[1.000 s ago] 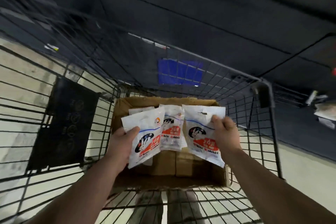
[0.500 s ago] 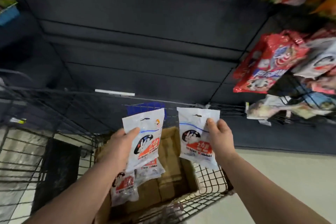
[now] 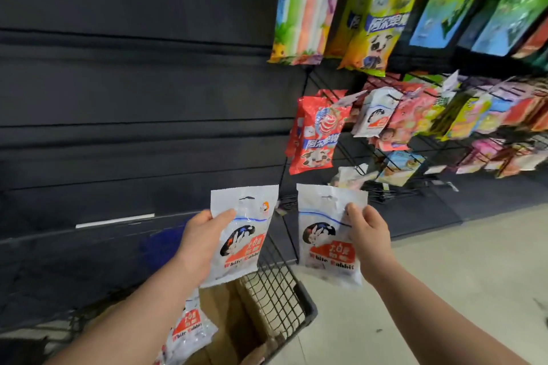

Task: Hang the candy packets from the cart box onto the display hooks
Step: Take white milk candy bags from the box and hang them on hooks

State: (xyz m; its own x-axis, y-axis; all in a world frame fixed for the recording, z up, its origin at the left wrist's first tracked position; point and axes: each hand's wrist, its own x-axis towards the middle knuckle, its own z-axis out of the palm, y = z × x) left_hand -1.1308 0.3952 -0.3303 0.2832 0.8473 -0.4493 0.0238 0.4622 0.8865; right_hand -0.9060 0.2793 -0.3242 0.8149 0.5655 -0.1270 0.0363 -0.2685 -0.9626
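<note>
Head view: dark slatted shop wall [image 3: 133, 83] fills the left and centre, pale floor [image 3: 444, 270] lower right. Wire display rack [image 3: 350, 157] at right with hooks, individual hook tips too blurred to pick out. Hanging there: red candy bag [image 3: 317, 133], yellow-green bags [image 3: 376, 9] above it, a white packet [image 3: 375, 114] of the same rabbit design further right; everything past that smears into colour, labels unreadable.

Left hand [image 3: 201, 243] is closed around the left edge of a white candy packet [image 3: 241, 234], thumb on the front face, fingers hidden behind it. Packet upright, hang hole at the top above the thumb. Below this grip, at least one more packet [image 3: 189, 332] hangs behind the forearm, partly covered; cannot tell whether the same hand holds it.

Right hand [image 3: 367, 237] pinches the right edge of a second packet [image 3: 324, 234], thumb in front, fingers behind and out of sight. Upright, slight tilt, hang hole up. The two held packets sit side by side, a narrow gap between them, both short of the rack, which lies up and right of the right-hand grip.

Under both grips: wire cart [image 3: 281, 290] corner, cardboard box [image 3: 237, 320] inside, its bottom cut off by the frame edge.
</note>
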